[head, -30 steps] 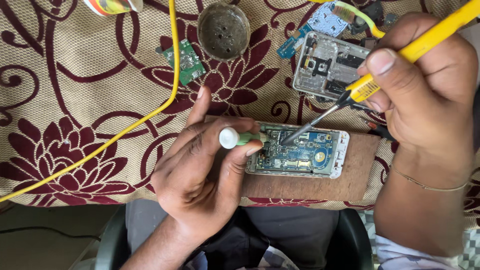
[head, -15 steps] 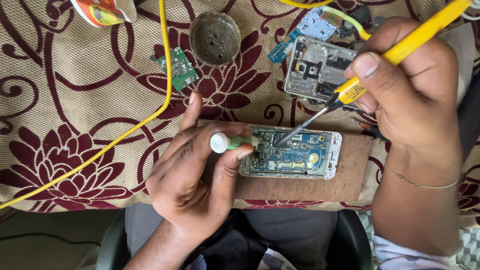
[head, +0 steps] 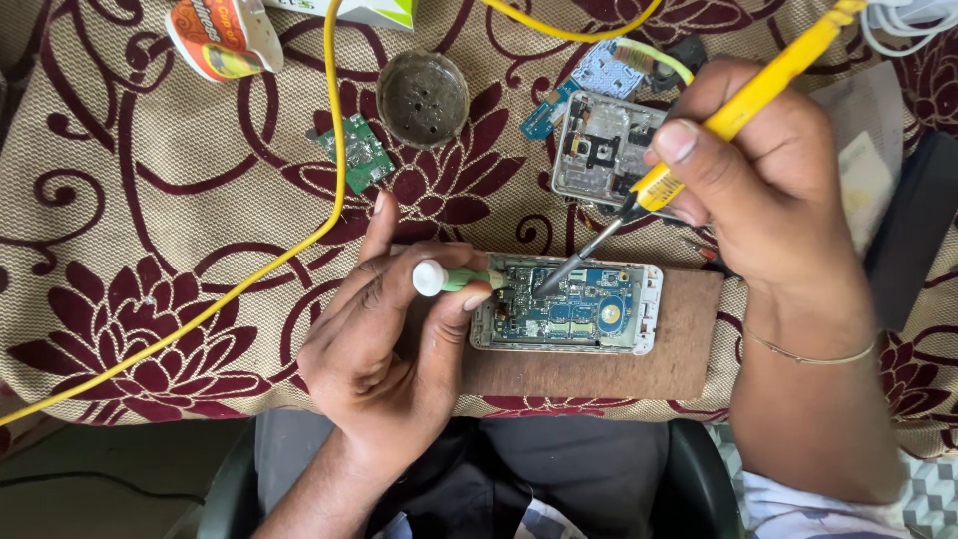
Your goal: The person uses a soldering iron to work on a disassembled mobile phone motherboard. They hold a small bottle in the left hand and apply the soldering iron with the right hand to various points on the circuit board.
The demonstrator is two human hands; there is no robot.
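An opened phone (head: pixel 589 321) with its blue circuit board exposed lies on a brown wooden board (head: pixel 679 349). My right hand (head: pixel 768 190) grips a yellow soldering iron (head: pixel 748 95), and its metal tip touches the circuit board near the upper left. My left hand (head: pixel 384 329) holds a small green-handled tool with a white cap (head: pixel 449 277) against the phone's left end.
A second opened phone frame (head: pixel 599 150) and a blue circuit piece (head: pixel 599 75) lie behind. A small green circuit board (head: pixel 357 155), a round dark tin (head: pixel 423 98), an orange and white cup (head: pixel 222 38) and a yellow cable (head: pixel 249 284) rest on the floral cloth.
The view has drifted a little, so everything sits slightly lower and to the left. Both hands keep their grips and the iron's tip stays on the board.
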